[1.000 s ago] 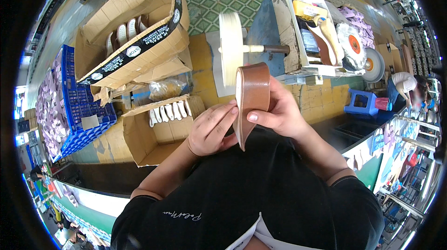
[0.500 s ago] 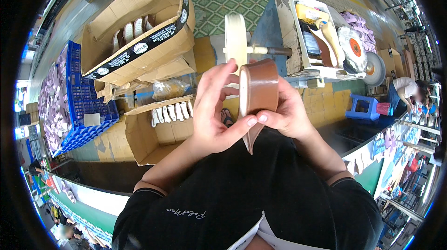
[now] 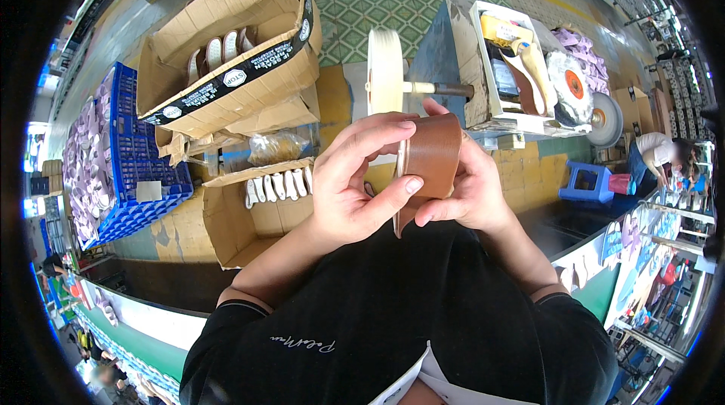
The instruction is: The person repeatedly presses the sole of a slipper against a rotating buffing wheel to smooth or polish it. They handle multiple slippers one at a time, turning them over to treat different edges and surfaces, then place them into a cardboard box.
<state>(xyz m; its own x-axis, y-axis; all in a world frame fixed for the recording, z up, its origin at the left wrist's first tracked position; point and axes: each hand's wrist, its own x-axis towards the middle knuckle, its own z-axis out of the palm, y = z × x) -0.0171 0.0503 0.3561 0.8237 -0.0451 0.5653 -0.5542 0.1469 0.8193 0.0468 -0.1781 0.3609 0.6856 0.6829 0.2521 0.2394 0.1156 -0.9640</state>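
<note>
Left hand and right hand are both gripping one brown, leather-like curved piece, holding it near side of the off-white round wheel. Looks like this one's mid-work; finish unclear. Similar brown-and-white pieces are sitting in the far-left tan cardboard box; can't tell if they're done or waiting.

From here I see the left forearm and right forearm slanting inward; the left hand arches, thumb and forefinger parted, the right hand curling opposite.
</note>
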